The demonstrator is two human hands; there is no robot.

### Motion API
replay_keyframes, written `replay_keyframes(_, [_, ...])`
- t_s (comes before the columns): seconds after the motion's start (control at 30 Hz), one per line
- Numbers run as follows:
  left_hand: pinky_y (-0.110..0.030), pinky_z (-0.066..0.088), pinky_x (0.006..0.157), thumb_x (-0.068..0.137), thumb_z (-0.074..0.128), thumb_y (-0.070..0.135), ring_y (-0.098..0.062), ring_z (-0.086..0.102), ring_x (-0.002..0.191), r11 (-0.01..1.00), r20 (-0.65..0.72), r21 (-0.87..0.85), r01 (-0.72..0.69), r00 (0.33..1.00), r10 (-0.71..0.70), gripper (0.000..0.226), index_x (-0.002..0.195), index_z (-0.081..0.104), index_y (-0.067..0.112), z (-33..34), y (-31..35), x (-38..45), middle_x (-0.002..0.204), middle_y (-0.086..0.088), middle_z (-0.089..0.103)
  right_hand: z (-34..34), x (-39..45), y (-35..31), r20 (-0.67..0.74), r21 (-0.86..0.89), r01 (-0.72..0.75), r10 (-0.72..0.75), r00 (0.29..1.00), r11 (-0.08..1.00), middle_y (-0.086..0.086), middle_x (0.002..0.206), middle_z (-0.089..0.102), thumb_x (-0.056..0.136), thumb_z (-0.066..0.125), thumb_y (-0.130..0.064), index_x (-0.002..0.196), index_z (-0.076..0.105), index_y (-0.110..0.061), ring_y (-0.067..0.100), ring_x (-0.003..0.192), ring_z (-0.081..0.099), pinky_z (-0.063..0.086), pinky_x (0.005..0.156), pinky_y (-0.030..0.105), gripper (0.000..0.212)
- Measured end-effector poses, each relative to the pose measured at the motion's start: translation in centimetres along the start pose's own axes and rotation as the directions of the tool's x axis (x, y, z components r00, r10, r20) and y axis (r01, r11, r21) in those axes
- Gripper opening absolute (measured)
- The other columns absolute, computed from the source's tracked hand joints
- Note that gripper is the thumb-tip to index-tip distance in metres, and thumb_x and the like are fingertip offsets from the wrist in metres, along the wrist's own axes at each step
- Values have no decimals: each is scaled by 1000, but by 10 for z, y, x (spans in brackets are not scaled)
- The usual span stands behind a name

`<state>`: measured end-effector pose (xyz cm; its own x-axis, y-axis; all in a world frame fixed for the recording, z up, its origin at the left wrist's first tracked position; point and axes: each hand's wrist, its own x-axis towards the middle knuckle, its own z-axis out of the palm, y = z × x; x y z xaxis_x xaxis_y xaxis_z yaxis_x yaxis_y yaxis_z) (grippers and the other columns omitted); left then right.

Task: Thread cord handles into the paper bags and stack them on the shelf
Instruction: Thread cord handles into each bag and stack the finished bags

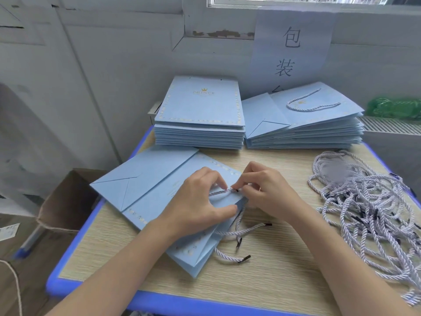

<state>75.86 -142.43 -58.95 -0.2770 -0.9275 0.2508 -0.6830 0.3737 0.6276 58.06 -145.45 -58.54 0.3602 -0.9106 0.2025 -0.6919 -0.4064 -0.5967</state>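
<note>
While the cord [219,192] is pinched at both ends of its short exposed run, the step in hand looks like feeding its dark tip through a hole near the mouth edge of the flat blue paper bag [145,190]. Left hand [196,201]: thumb pressed on the bag's top edge, fingers curled over the cord, gripping it. Right hand [266,190]: fingertips closed on the cord's tip end, just beside the left fingers. The hole itself is hidden under the fingers; cannot tell whether the tip is through.

To do it well, my judgement: keep the left thumb pinning the bag flat so the paper does not buckle, hold the tip close to its end so the twist stays stiff, and draw the slack evenly so both handle legs match.

Bag lies under both hands, long axis running from the near right to the far left; its folded bottom flap points away to the left of the left hand, its open mouth sits beneath the hands. Held cord section lies roughly across, left to right, between the two hands.

Loose cord ends [243,233] with dark tips trail just below the right hand, on the surface [273,258].

Outward: a tangled pile of spare cords [364,206] to the right of the right hand. Beyond the hands, two stacks: unthreaded bags [200,106] ahead of the left hand, finished bags [305,115] with a cord handle showing ahead of the right. No shelf in view.
</note>
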Motion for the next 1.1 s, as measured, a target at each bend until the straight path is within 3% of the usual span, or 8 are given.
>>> replay_keyframes(0.23, [-20, 42, 66, 66, 63, 47, -3, 57, 64, 983, -69, -162, 91, 992, -103, 30, 56, 67, 18, -6, 0, 2, 63, 6, 65, -8, -7, -5, -115, 206, -4, 29, 993, 979, -8, 79, 54, 68, 42, -17, 76, 75, -17, 1, 62, 47, 33, 58, 10, 34])
replay_keyframes(0.37, [-16, 26, 48, 76, 68, 32, -7, 32, 44, 966, -106, -231, 117, 984, -144, 40, 47, 57, 6, -12, 3, 4, 41, 6, 35, -9, -9, -1, -343, 208, 63, 12, 939, 976, -8, 75, 55, 71, 52, -16, 69, 64, -16, 10, 60, 48, 33, 55, 10, 12])
replay_keyframes(0.47, [-15, 22, 45, 82, 69, 15, -7, 26, 41, 951, -122, -276, 139, 976, -178, 52, 38, 42, 17, -15, 0, 6, 38, 9, 26, 2, -10, 4, -337, 49, 68, -47, 940, 997, -11, 74, 49, 74, 63, -34, 73, 66, -21, 8, 55, 44, 35, 55, 18, 14])
replay_keyframes(0.57, [-14, 31, 50, 77, 73, 21, -1, 37, 43, 934, -111, -332, 131, 978, -177, 35, 47, 55, 18, -11, 0, 5, 41, 11, 43, 15, -7, 3, -313, -115, 98, -129, 941, 989, -11, 73, 43, 75, 65, -33, 76, 68, -18, 7, 55, 41, 39, 52, 28, 15])
replay_keyframes(0.7, [-12, 42, 63, 65, 70, 36, 2, 54, 62, 933, -90, -331, 144, 979, -182, 13, 72, 63, 27, -7, 2, 6, 69, 11, 65, 4, -3, 4, -305, -45, 93, -103, 947, 995, -11, 65, 41, 77, 67, -14, 62, 58, -14, 5, 55, 41, 32, 55, 22, 17])
replay_keyframes(0.87, [-9, 37, 63, 75, 76, 31, 0, 52, 70, 978, -80, -157, 136, 985, -150, 20, 89, 62, 28, -6, -5, 7, 81, 12, 61, -22, -5, 25, -427, -52, -169, 131, 895, 984, -6, 65, 44, 79, 68, -16, 62, 56, -14, 14, 63, 44, 33, 62, 31, 21])
replay_keyframes(0.97, [-13, 38, 64, 71, 75, 40, -1, 49, 64, 987, -31, -108, 116, 992, -120, 23, 86, 63, 28, 0, -8, 8, 75, 12, 58, -14, -4, 26, -288, -219, -315, 247, 925, 924, -4, 68, 50, 85, 62, -30, 64, 50, -18, 24, 76, 52, 36, 64, 33, 27])
replay_keyframes(1.1, [-16, 38, 58, 64, 64, 41, -1, 46, 54, 987, -17, -140, 82, 996, -85, 24, 72, 64, 18, 4, -9, 12, 62, 11, 53, -4, -5, 19, -238, -201, -226, 177, 955, 953, -9, 54, 43, 86, 63, -35, 55, 37, -21, 18, 62, 43, 30, 57, 32, 42])
